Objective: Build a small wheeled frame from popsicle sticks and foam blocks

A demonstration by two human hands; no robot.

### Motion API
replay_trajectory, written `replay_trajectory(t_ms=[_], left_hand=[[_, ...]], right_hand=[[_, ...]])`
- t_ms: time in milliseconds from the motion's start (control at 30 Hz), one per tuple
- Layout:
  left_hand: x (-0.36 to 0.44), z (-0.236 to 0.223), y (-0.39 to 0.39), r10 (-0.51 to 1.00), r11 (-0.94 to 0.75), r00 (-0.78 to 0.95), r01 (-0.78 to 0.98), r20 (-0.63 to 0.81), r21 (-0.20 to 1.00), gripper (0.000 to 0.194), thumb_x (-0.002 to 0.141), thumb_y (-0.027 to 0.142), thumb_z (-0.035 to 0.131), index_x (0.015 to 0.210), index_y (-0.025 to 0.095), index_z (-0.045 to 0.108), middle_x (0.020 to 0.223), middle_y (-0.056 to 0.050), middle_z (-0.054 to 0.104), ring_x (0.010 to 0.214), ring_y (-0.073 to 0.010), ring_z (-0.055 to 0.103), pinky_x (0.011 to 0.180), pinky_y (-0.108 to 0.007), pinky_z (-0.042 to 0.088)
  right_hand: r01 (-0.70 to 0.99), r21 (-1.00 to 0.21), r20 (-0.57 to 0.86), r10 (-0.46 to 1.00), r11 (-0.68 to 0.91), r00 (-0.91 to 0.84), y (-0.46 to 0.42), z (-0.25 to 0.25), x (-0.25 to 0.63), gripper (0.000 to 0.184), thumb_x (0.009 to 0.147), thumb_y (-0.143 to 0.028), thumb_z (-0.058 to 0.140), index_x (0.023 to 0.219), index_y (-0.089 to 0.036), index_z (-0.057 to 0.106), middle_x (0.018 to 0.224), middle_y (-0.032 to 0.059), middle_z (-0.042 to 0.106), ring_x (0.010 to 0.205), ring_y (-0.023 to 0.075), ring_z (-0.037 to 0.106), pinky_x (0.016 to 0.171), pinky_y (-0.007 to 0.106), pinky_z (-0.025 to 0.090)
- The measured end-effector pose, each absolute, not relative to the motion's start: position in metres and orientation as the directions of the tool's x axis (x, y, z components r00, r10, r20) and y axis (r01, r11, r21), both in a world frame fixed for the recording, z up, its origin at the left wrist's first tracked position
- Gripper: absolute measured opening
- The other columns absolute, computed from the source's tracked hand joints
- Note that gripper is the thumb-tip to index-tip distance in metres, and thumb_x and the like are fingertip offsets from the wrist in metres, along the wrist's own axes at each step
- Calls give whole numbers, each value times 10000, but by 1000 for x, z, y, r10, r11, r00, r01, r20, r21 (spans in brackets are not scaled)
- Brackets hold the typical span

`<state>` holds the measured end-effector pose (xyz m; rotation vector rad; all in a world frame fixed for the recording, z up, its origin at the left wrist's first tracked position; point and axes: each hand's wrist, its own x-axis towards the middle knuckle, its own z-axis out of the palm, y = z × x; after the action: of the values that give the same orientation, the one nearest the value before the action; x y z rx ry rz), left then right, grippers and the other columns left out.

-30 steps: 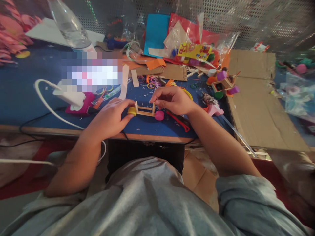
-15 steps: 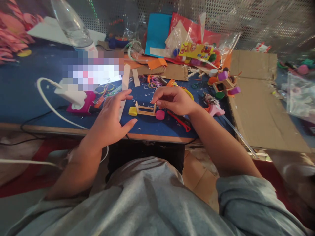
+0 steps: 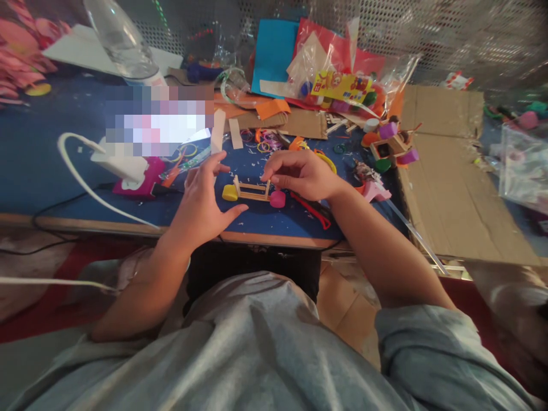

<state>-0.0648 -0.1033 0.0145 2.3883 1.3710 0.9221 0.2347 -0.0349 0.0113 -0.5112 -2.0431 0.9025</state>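
Observation:
A small frame of wooden sticks (image 3: 252,191) lies on the blue table (image 3: 38,171), with a yellow cap (image 3: 230,193) at its left end and a pink cap (image 3: 278,199) at its right. My right hand (image 3: 302,173) pinches the frame's right upright stick, fingers closed on it. My left hand (image 3: 202,201) hovers just left of the yellow cap, fingers spread and holding nothing.
A white charger with its cable (image 3: 117,165) and a pink block (image 3: 143,180) lie to the left. Red scissors (image 3: 312,211), a second stick-and-cap model (image 3: 389,148), rubber bands, paper scraps, a plastic bottle (image 3: 122,40) and flat cardboard (image 3: 454,182) crowd the back and right.
My left hand has let go of the yellow cap, opened and lifted slightly to the left. My right hand stays pinched on the frame.

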Motion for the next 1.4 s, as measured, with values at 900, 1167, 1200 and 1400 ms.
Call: replay_trajectory(t_ms=[900, 1167, 1200, 1400], left_hand=[[-37, 62, -99, 772, -633, 499, 662, 394, 401, 656, 1058, 441, 823, 1646, 283, 578, 1508, -103, 758, 1512, -403, 671, 1377, -671, 516], [-47, 28, -111, 733, -628, 328, 663, 595, 408, 765, 1046, 511, 854, 1657, 257, 470, 1643, -170, 622, 1580, -412, 610, 1355, -676, 551], [-50, 23, -109, 754, -622, 357, 660, 552, 422, 850, 1038, 515, 872, 1702, 261, 405, 1681, -179, 588, 1604, -412, 595, 1350, -656, 560], [-56, 15, -102, 791, -590, 367, 669, 489, 452, 1074, 963, 417, 943, 1782, 317, 257, 1708, -208, 588, 1646, -434, 589, 1376, -662, 510]], right_hand=[[-22, -771, 509, 594, 637, -623, -35, 18, 236, 154, 1057, -239, 790, 1131, -163, 902, 1079, 84, 849, 853, 143, 709, 715, 245, 538], [16, -764, 498, 606, 645, -620, -35, 17, 236, 150, 1065, -246, 789, 1130, -159, 893, 1037, 81, 849, 887, 154, 730, 778, 259, 565], [23, -767, 496, 615, 641, -613, -36, 17, 236, 151, 1059, -251, 794, 1125, -163, 897, 1028, 79, 850, 889, 156, 734, 781, 259, 566], [17, -772, 498, 621, 635, -605, -35, 15, 235, 145, 1048, -249, 805, 1120, -175, 908, 1035, 74, 855, 868, 154, 733, 757, 256, 554]])
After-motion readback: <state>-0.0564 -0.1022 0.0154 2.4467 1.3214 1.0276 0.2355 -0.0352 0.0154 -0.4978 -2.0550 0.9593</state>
